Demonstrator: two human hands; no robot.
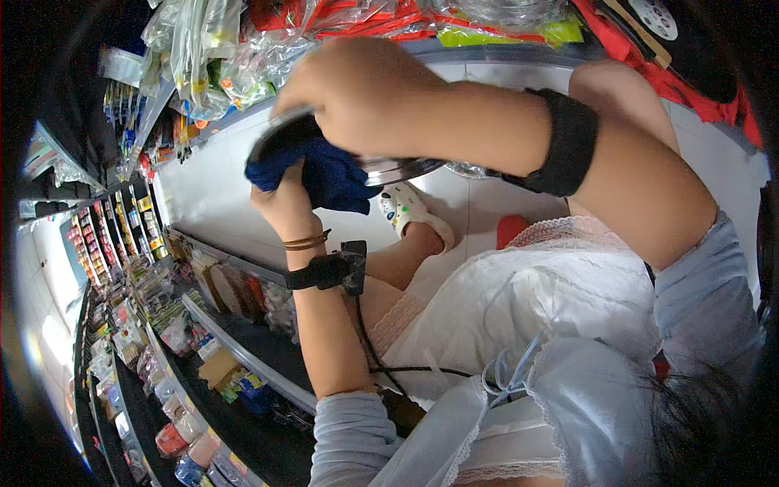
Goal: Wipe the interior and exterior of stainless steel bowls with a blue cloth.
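My left hand holds a dark blue cloth, its thumb up against the folds. The cloth lies against a dark object with a curved rim, perhaps a pan or lid. Above it, blurred, my right hand has its fingers bent over that rim. A shiny round metal edge shows below my right wrist; whether it belongs to the same object I cannot tell. Clear plastic shows beside it. Both wrists wear black straps.
Shelves of packaged goods run along the left. Plastic-wrapped goods lie on a shelf across the top, with red cloth at the right. Below are a tiled floor and a white clog. A black cable hangs by my left arm.
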